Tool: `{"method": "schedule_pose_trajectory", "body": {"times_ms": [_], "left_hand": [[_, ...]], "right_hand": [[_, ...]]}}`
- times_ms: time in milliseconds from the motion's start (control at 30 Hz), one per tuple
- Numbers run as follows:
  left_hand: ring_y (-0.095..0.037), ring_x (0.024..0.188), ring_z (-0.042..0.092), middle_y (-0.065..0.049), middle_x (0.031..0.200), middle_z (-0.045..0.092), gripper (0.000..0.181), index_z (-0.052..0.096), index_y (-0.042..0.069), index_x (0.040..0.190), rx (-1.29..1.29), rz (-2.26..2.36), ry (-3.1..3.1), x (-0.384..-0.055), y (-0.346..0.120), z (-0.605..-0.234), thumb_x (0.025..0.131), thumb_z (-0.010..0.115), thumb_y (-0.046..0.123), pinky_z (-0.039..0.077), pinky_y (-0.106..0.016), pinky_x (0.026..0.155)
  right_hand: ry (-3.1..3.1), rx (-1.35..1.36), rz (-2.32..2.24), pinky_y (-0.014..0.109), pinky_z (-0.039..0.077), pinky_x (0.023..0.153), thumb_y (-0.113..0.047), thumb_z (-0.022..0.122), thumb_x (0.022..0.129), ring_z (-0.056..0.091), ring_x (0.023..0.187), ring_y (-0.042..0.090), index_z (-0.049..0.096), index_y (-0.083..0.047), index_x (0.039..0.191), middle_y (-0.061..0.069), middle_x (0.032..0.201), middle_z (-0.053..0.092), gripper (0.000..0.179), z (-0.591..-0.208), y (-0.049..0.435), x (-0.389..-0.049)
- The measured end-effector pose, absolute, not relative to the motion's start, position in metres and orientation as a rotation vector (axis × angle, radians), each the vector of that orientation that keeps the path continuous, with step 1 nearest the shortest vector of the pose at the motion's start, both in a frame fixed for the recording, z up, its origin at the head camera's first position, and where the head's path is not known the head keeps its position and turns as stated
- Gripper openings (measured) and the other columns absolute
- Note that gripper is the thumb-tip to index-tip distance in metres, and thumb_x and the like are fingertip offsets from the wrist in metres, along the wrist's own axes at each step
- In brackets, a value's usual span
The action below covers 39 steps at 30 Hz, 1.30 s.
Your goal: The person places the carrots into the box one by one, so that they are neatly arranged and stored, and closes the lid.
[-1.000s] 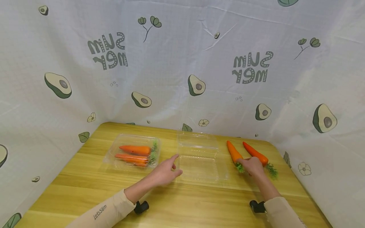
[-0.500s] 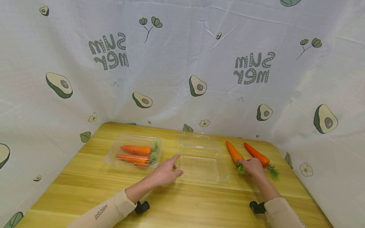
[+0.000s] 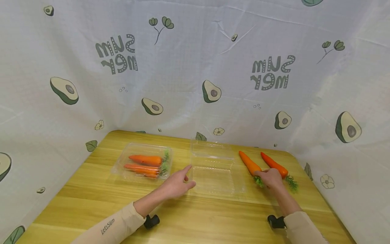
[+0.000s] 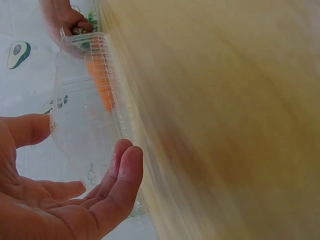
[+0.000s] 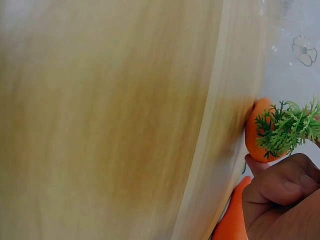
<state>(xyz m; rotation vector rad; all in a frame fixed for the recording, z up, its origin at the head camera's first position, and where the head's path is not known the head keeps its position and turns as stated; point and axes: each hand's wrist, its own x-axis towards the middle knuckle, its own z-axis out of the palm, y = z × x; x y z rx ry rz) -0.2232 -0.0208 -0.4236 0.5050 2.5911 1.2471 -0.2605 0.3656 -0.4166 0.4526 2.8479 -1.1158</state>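
A person's two bare hands work over a light wooden table (image 3: 201, 223). The right hand (image 3: 271, 178) is closed in a pinch, thumb and fingers at the leafy end of an orange carrot (image 3: 250, 164), which lies slanted on the table with its tip pointing away from the person and its green leaves (image 5: 285, 130) beside the hand. A redder carrot (image 3: 273, 164) lies just to the right, its leaves coming out past the wrist. The left hand (image 3: 176, 185) is loosely open and holds nothing, its index finger stretched towards the left edge of an open clear plastic box (image 3: 211, 179); whether the fingertip touches the box is hard to tell. That box sits between the two hands, its lid (image 3: 212, 149) folded back on the far side. Further left stands another clear box (image 3: 149, 145), with carrots (image 3: 145, 160) lying inside, tips to the left and leaves to the right. Both arms wear pale sleeves (image 3: 112, 223), and a white cloth (image 3: 182, 51) printed with avocados and mirrored lettering hangs behind the table.
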Motion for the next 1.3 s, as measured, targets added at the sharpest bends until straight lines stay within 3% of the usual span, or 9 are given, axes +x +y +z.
{"method": "schedule_pose_trajectory", "body": {"times_ms": [233,467,600,733,933,1067,1200,1300], "left_hand": [[-0.017,0.069,0.052,-0.008,0.11,0.06,0.076,0.026,0.01,0.161,0.513,1.249,2.595,-0.223,-0.02,-0.422,0.099,0.064,0.032,0.043,-0.034,0.061],[-0.018,0.074,0.054,-0.009,0.11,0.061,0.077,0.026,0.009,0.16,0.519,1.233,2.608,-0.223,-0.02,-0.424,0.098,0.065,0.033,0.044,-0.035,0.065],[-0.018,0.073,0.052,-0.008,0.109,0.06,0.077,0.026,0.009,0.16,0.517,1.23,2.604,-0.223,-0.02,-0.424,0.098,0.064,0.033,0.044,-0.036,0.065],[-0.018,0.073,0.052,-0.007,0.107,0.06,0.077,0.026,0.009,0.16,0.516,1.225,2.608,-0.223,-0.021,-0.424,0.099,0.064,0.033,0.043,-0.035,0.065],[-0.018,0.071,0.051,-0.008,0.108,0.06,0.077,0.026,0.01,0.161,0.517,1.233,2.601,-0.222,-0.021,-0.424,0.099,0.064,0.033,0.043,-0.035,0.063],[-0.018,0.07,0.051,-0.007,0.106,0.06,0.076,0.026,0.01,0.161,0.521,1.234,2.603,-0.222,-0.022,-0.424,0.099,0.064,0.033,0.042,-0.035,0.063],[-0.018,0.07,0.051,-0.007,0.105,0.06,0.076,0.026,0.01,0.16,0.53,1.232,2.605,-0.222,-0.021,-0.424,0.099,0.064,0.033,0.043,-0.035,0.064],[-0.017,0.069,0.051,-0.007,0.107,0.06,0.075,0.026,0.01,0.161,0.534,1.226,2.606,-0.222,-0.021,-0.424,0.099,0.063,0.033,0.043,-0.035,0.063]], "right_hand": [[2.863,0.471,-1.108,0.029,0.031,0.048,-0.031,0.07,0.09,0.029,0.046,0.012,0.068,0.007,0.087,-0.005,0.054,0.03,0.038,-0.415,0.37,-0.262],[2.853,0.465,-1.125,0.029,0.031,0.046,-0.033,0.072,0.089,0.029,0.042,0.011,0.062,-0.004,0.067,-0.006,0.05,0.027,0.037,-0.413,0.375,-0.262],[2.849,0.446,-1.12,0.029,0.033,0.047,-0.035,0.072,0.089,0.031,0.044,0.012,0.071,0.006,0.093,-0.006,0.052,0.028,0.041,-0.41,0.38,-0.262],[2.84,0.442,-1.131,0.03,0.032,0.05,-0.035,0.071,0.09,0.032,0.047,0.014,0.064,0.014,0.121,-0.004,0.057,0.032,0.058,-0.407,0.384,-0.262],[2.846,0.435,-1.133,0.03,0.034,0.053,-0.034,0.071,0.089,0.037,0.054,0.017,0.062,0.015,0.124,0.011,0.082,0.05,0.061,-0.399,0.385,-0.26],[2.845,0.433,-1.138,0.03,0.034,0.055,-0.035,0.072,0.088,0.039,0.063,0.02,0.064,0.014,0.123,0.02,0.101,0.051,0.061,-0.393,0.385,-0.259],[2.837,0.436,-1.153,0.031,0.033,0.054,-0.036,0.072,0.089,0.038,0.063,0.02,0.06,0.015,0.126,0.021,0.103,0.051,0.065,-0.388,0.385,-0.256],[2.827,0.41,-1.16,0.03,0.032,0.051,-0.036,0.07,0.09,0.034,0.054,0.016,0.056,0.016,0.131,0.022,0.105,0.054,0.068,-0.385,0.385,-0.254]]}}
